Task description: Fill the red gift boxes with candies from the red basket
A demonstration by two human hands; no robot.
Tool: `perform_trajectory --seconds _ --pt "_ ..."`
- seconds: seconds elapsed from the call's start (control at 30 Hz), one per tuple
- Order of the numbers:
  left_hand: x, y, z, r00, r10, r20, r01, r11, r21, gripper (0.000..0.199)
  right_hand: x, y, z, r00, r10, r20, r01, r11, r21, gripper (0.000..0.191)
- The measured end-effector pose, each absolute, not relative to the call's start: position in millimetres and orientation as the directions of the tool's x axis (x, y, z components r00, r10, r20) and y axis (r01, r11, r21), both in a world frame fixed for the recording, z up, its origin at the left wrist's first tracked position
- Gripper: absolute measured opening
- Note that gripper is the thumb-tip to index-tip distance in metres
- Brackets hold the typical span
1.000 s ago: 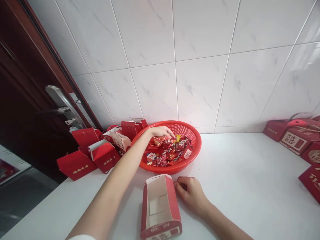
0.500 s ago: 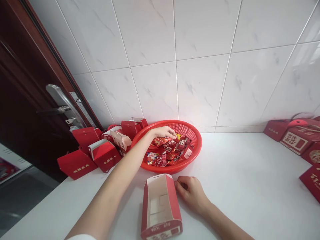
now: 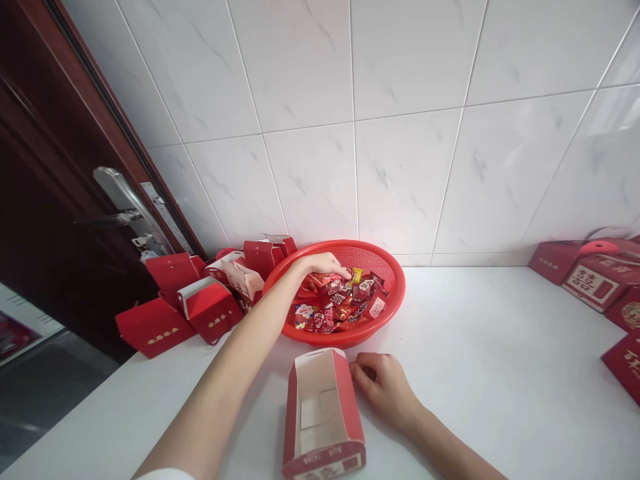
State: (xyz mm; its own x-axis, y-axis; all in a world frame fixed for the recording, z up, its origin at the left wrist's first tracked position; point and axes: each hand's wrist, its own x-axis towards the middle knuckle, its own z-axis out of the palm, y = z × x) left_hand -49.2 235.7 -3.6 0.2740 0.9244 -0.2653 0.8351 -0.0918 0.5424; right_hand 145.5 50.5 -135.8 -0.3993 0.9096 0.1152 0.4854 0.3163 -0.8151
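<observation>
My left hand (image 3: 325, 264) reaches over the rim of a red plastic mesh basket (image 3: 397, 303). Its fingers are bent down and close together on the wrapped candies (image 3: 345, 310), mostly red with one yellow. The fingertips are partly hidden, so I cannot make out what they grip. An open red paper gift box (image 3: 349, 400) with a pale, bare inside lies in front of the basket. Just right of it, my right hand (image 3: 385, 387) rests on the table in a loose fist, thumb side close to the box's edge. Whatever that fist may enclose is hidden.
Several red gift boxes (image 3: 210, 313) stand crowded left of the basket. More red boxes (image 3: 593, 283) with gold print sit at the far right. A white tiled wall (image 3: 405, 180) backs the white table (image 3: 465, 347). A dark door with a metal handle (image 3: 117, 190) is on the left.
My left hand has shifted slightly within the basket, its fingers dipping lower and uncovering more of the yellow candy. My right hand and the open box have stayed put.
</observation>
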Motion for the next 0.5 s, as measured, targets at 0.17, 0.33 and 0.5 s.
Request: perform_trajectory --seconds 0.17,0.33,0.5 --pt "-53 233 -1 0.098 0.961 -0.258 0.9 0.025 0.436 0.042 146 50 -135 -0.399 0.909 0.119 0.484 0.319 -0.815 0.032" --pt "-58 233 2 -0.026 0.961 -0.274 0.921 0.13 0.368 0.028 145 51 -135 -0.397 0.909 0.123 0.485 0.322 -0.813 0.032" --pt "-76 244 0 -0.164 0.93 -0.33 0.925 0.261 0.275 0.031 145 51 -136 -0.399 0.909 0.124 0.488 0.324 -0.811 0.033"
